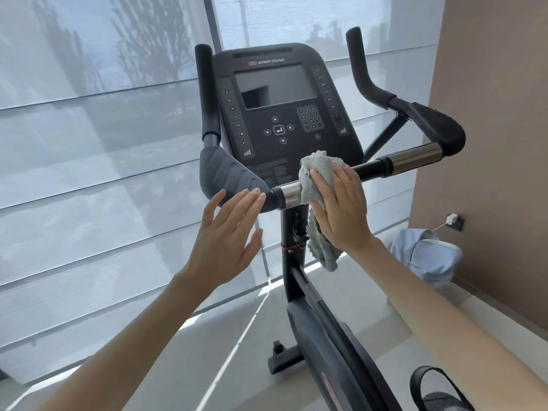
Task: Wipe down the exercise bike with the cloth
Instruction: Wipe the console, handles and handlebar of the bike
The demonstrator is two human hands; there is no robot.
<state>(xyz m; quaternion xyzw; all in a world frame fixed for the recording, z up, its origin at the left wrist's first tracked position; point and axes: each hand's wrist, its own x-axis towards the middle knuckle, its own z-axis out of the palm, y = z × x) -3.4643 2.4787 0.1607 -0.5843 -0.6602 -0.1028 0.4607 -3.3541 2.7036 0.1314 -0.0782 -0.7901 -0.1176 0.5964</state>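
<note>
My right grip (341, 209) flat, fingers straight, pressing the cloth (315, 170) onto the handlebar (370, 167) of the exercise bike (311, 327), cloth end hanging below, my left grip (225, 232) spread wide, fingertips touching the grey pad (228, 170).

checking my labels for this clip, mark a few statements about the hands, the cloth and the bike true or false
1. The right hand presses the cloth onto the handlebar. True.
2. The left hand also holds the cloth. False: it is open and holds nothing, with its fingertips at the padded left grip.
3. The console screen is lit and shows a workout. False: it is dark.
4. Part of the cloth hangs below the handlebar. True.
</note>
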